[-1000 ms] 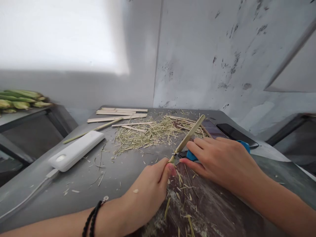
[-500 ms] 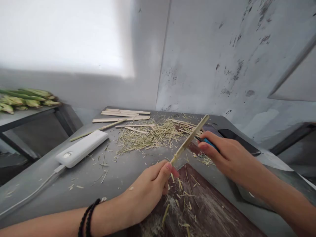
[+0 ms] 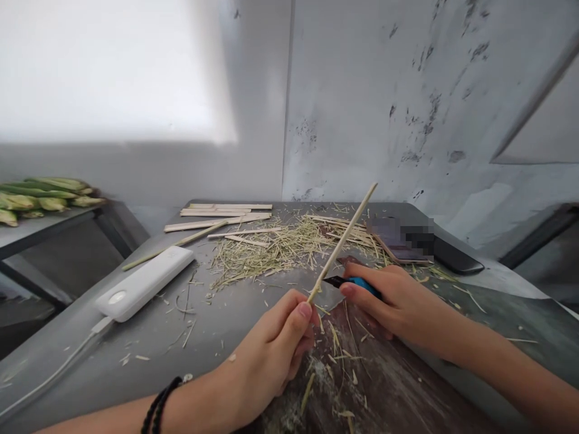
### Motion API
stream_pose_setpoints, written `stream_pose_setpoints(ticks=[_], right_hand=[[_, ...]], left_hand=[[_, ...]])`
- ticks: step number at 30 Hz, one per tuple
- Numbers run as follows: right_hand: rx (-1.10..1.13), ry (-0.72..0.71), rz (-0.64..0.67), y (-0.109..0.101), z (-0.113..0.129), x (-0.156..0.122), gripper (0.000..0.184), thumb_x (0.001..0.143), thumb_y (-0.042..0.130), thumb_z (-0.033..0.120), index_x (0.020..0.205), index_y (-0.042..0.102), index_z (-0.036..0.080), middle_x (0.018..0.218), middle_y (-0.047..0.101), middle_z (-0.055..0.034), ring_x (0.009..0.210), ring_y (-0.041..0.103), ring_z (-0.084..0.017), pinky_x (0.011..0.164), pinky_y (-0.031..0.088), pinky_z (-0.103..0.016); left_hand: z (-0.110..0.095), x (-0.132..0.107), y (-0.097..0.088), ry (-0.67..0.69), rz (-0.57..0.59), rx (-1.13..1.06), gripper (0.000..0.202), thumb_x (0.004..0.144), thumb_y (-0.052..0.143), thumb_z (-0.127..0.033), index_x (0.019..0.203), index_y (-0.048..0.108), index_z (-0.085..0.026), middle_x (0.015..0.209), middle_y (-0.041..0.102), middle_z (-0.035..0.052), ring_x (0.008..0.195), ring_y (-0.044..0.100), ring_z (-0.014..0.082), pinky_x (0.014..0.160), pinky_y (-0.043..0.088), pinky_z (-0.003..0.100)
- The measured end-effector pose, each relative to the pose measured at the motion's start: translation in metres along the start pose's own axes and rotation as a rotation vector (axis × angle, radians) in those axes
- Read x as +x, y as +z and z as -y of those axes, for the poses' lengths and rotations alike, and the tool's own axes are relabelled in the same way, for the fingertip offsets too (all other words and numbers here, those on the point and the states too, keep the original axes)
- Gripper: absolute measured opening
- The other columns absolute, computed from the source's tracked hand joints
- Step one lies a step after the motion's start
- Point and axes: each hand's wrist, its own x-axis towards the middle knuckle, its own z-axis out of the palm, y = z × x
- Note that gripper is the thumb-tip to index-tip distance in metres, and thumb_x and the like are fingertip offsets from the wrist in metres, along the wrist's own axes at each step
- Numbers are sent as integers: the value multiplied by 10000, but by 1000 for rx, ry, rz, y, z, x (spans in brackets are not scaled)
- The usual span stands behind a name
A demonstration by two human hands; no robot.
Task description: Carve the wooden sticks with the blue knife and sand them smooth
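Closed around the lower end of a thin pale bamboo strip (image 3: 347, 235) is my left hand (image 3: 278, 346); the strip points up and away to the right. My right hand (image 3: 393, 295) grips a blue-handled utility knife (image 3: 362, 284), its dark blade close to the strip just above my left fingers. Whether the blade touches the strip I cannot tell. Beneath both hands lies a worn dark brown board (image 3: 384, 386), scattered with thin shavings. Behind them spreads a pile of greenish-yellow shavings (image 3: 266, 253).
Several flat bamboo strips (image 3: 221, 212) lie at the table's far left. A white power bank (image 3: 147, 283) with a cable sits on the grey table (image 3: 217, 367). To the right rest a phone (image 3: 389, 238) and a black object (image 3: 456, 256). Green stalks (image 3: 45, 194) occupy a side shelf.
My right hand has brought the knife down and left, from midway along the strip to near my left fingers. The strip has turned and now stands steeper, its narrow side showing.
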Motion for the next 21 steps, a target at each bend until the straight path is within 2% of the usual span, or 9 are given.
stream_pose_setpoints(ticks=[2, 5, 9, 13, 21], right_hand=[[-15, -19, -10, 2, -1, 1, 417, 1055, 352, 559, 828, 508, 245, 526, 538, 49, 478, 528, -157, 557, 335, -290], [-83, -46, -50, 7, -4, 3, 426, 1057, 354, 544, 840, 549, 234, 535, 532, 40, 484, 509, -152, 549, 307, -290], [-170, -7, -104, 14, -6, 6, 469, 1047, 344, 571, 858, 592, 221, 552, 509, 28, 540, 502, -164, 575, 290, -298], [-68, 67, -11, 18, -6, 12, 493, 1038, 331, 587, 779, 545, 225, 552, 524, 21, 559, 510, -164, 584, 309, -293], [36, 75, 45, 20, -10, 22, 532, 1021, 351, 618, 686, 477, 224, 575, 530, 22, 564, 462, -143, 566, 302, -292]], left_hand=[[0, -1, 2, 27, 17, -7, 416, 1005, 383, -641, 866, 372, -249, 658, 301, -103, 465, 194, 64, 386, 159, 185], [3, 0, 3, 71, 15, 20, 380, 1028, 367, -590, 869, 379, -246, 658, 293, -102, 478, 216, 71, 431, 195, 207], [9, 3, 1, 139, -110, 276, 364, 1052, 338, -545, 866, 410, -240, 681, 370, -76, 539, 301, 101, 507, 261, 255], [11, 5, 0, 165, -208, 518, 300, 1072, 317, -456, 894, 429, -241, 687, 454, -54, 600, 370, 138, 577, 288, 297], [15, 7, 0, 114, -218, 581, 332, 1070, 271, -474, 860, 397, -250, 658, 461, -54, 566, 365, 147, 569, 264, 315]])
